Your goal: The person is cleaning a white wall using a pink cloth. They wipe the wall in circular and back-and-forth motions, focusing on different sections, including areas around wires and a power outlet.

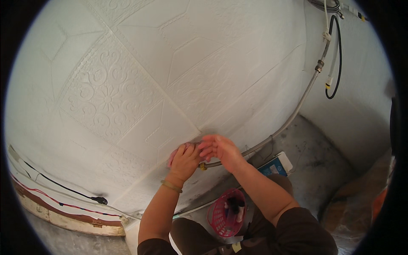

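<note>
My left hand (pixel 185 162) presses a pink cloth (pixel 171 159) against the white embossed wall (pixel 106 97), low down and near the middle of the view. Most of the cloth is hidden under its fingers. A bracelet (pixel 171 186) circles my left wrist. Just to the right, my right hand (pixel 222 152) is raised with its fingers apart and slightly bent, and I see nothing in it. Below the two hands, the brass-coloured end fitting (pixel 203 166) of a grey braided hose (pixel 293 115) lies close to the wall.
A pink basket (pixel 211 217) holding small bottles stands between my legs. A blue and white box (pixel 276 165) lies on the grey floor (pixel 310 146) to the right. Cables with a black plug (pixel 99 200) run along the lower left. A black cable loop (pixel 340 51) hangs at upper right.
</note>
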`<state>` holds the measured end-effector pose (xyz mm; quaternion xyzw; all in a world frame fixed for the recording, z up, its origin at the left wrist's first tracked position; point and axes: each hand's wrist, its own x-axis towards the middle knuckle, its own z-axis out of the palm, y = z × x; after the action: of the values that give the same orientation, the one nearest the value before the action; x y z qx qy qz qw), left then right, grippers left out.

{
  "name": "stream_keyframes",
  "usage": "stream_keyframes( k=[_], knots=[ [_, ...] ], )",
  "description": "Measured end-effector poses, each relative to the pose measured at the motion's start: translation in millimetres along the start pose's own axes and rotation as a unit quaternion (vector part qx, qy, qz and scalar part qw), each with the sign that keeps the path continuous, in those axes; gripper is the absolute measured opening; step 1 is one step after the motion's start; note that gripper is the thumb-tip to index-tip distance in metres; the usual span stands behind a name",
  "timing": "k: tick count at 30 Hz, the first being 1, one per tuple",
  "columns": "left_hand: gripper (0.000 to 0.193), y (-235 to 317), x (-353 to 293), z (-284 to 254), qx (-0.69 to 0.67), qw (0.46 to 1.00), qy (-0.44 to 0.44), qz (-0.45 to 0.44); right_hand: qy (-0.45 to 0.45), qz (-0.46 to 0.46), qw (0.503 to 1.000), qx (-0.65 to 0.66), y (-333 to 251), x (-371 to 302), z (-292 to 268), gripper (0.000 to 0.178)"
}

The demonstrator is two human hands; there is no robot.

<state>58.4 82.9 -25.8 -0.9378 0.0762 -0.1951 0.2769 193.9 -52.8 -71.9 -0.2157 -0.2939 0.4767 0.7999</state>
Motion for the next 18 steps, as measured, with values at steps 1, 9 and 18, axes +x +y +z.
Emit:
stream_keyframes(
  k=[1,9,18],
  knots=[
    [0.022,-0.6,-1.0,-0.5,0.007,1.0,-0.013,-0.002,-0.006,0.0,1.0,0.004,0.2,0.1,0.0,0.044],
    [0.02,-2.1,-34.7,-12.1,0.041,0.999,-0.024,-0.027,0.026,-0.01,1.0,-0.007,-15.7,-8.8,6.8,0.042],
    [0.018,-21.1,-57.3,-47.9,0.121,0.983,0.057,-0.123,0.041,-0.015,0.999,-0.018,-18.5,-9.6,17.1,0.042]
  ],
)
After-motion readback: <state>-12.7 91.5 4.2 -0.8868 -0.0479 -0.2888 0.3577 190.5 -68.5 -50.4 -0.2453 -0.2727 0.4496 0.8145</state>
